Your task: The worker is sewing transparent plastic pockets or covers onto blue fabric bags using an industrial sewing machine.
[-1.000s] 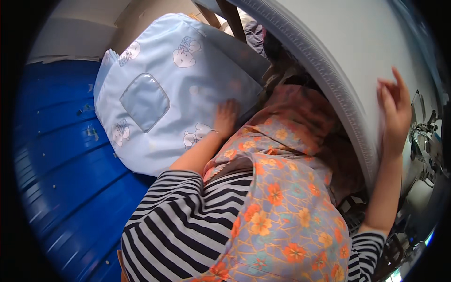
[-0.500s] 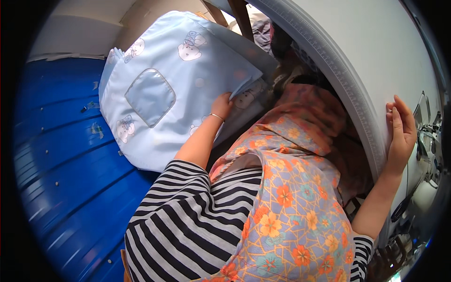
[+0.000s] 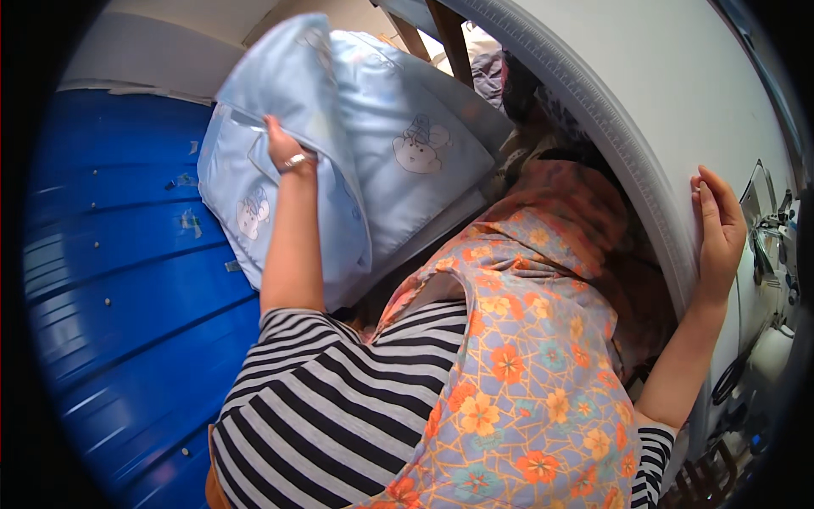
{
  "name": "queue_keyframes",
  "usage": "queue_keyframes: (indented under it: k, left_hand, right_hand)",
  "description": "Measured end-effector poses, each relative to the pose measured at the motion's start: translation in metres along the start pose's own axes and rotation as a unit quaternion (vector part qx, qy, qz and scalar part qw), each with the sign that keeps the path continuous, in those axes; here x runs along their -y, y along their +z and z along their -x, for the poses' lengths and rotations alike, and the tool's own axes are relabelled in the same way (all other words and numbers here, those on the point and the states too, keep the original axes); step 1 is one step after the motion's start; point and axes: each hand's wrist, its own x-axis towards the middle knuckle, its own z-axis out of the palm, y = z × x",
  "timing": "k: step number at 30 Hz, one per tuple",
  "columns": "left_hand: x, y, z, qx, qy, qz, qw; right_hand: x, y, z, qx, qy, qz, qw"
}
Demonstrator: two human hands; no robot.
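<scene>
on the left side of the scene, from my remote seat, i see the person's left hand [image 3: 288, 151] bent round a raised fold of light blue cloth [image 3: 381, 212]; the thumb side shows, the other fingers are lost in blur and fabric, but the hand looks closed on it. a shiny bracelet [image 3: 295, 161] circles that wrist. the right hand [image 3: 719, 233] is at the right, over the white desk [image 3: 670, 93] close to its edge, half curled with the fingertips near the thumb; i cannot tell whether anything small sits between them.

the cloth lies at the far left of the person in broad layers, one flap standing up and folded over the rest. white cartoon bears [image 3: 418, 153] are printed on it, one toward the right and another near the left edge. i cannot make out what carries it.

a clear ruled strip [image 3: 598, 110] follows the curved edge of the desk, and metal machine parts [image 3: 772, 242] stand at the far right, with a black cable [image 3: 727, 382] nearer. between the arms are a floral apron [image 3: 517, 390] and a striped shirt [image 3: 339, 407]. left of the cloth i have a blue ridged surface [image 3: 127, 271]; at the far side, wooden legs [image 3: 449, 42] and a grey cloth heap [image 3: 487, 75].
</scene>
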Motion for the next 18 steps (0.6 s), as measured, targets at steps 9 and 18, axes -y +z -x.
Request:
queue_keyframes:
  k: [9,18]
  left_hand:
    - [0.021,0.025,0.033,0.029,0.023,0.059,0.998]
    - [0.079,0.004,0.032,-0.018,-0.058,0.040,0.997]
  right_hand:
    - [0.033,0.021,0.034,0.158,-0.124,0.288,0.936]
    - [0.025,0.058,0.026,0.102,-0.218,0.546,0.802]
